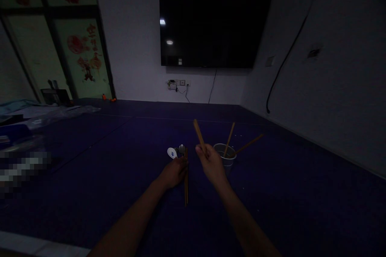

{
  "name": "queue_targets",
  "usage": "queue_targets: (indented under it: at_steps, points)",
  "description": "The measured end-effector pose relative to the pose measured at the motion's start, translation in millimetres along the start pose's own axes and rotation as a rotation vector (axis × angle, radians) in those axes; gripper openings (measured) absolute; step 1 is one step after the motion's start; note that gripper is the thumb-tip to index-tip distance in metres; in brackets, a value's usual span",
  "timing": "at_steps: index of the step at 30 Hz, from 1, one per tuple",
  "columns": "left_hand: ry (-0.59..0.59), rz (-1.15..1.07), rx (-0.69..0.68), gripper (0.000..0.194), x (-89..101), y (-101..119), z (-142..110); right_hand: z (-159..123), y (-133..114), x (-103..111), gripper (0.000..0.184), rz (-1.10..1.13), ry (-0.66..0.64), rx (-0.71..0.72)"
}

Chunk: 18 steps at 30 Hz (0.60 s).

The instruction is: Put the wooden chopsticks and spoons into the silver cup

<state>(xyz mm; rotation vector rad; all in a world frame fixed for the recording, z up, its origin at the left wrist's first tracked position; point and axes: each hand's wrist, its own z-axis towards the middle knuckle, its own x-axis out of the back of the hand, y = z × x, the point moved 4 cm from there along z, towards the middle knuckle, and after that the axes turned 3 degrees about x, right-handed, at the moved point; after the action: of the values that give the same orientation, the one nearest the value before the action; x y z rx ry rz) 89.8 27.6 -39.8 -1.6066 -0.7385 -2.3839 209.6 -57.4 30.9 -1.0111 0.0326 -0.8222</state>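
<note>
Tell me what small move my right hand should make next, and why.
I'd probably ease the right hand slightly right, over the bucket, and lower its chopsticks in. They're held up beside the rim, and two sticks already lean inside with room around them. The left hand is down by the spoons.
</note>
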Motion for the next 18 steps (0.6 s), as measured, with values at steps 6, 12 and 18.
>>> queue_targets:
  at_steps: [6, 12, 18]
  points:
    - [0.014, 0.017, -0.008, 0.030, -0.9, 0, 1, 7, -15, 66, 0.047, 0.383, 0.493, 0.077]
    - [0.012, 0.021, 0.000, 0.029, 0.6, 1, 0, 0, -21, 116, 0.050, 0.043, 0.917, 0.265]
    - [0.036, 0.035, 0.015, 0.027, -0.2, 1, -2, 9, -3, 118, 0.048, -0.388, 0.681, 0.122]
